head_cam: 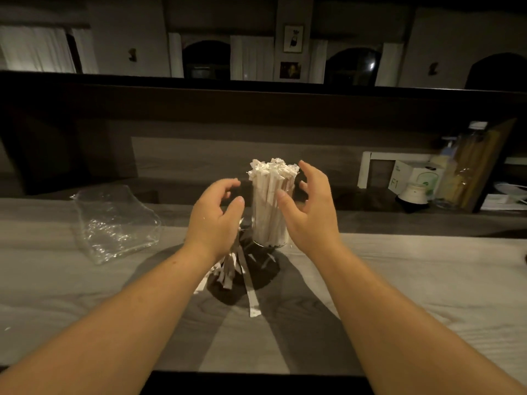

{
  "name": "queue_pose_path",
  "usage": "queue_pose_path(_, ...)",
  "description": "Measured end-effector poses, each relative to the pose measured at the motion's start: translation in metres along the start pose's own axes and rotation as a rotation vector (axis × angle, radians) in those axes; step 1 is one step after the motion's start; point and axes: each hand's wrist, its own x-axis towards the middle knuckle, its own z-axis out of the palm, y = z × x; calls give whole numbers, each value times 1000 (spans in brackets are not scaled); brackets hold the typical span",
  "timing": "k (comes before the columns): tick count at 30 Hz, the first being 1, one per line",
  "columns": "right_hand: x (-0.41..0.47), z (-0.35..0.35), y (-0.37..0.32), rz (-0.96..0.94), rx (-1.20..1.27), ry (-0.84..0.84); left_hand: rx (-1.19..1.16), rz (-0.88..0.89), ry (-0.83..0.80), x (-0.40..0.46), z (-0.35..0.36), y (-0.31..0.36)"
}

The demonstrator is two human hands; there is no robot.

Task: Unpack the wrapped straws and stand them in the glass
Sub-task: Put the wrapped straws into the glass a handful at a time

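wooden counter [399,280], straws [271,195] upright in glass [269,240], hands apart

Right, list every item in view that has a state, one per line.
Glass: upright, packed with straws.
Wrapped straws: standing in glass, still in paper.
Loose straws: lying on counter.
Plastic bag: empty, crumpled.
Left hand: open, empty.
Right hand: open, beside glass.
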Motion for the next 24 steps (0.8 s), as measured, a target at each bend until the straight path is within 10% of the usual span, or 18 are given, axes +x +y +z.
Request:
queue_pose_path(6, -37, 7, -13, -62, -152, 104, 127, -129, 28, -27, -19, -15)
queue_pose_path(14, -57, 27, -36, 44, -307, -361, 437, -327, -111, -27, -23, -24)
queue_pose_path(24, -37, 61, -40, 177, -529, -519, 560, -311, -307, -7, -30, -34)
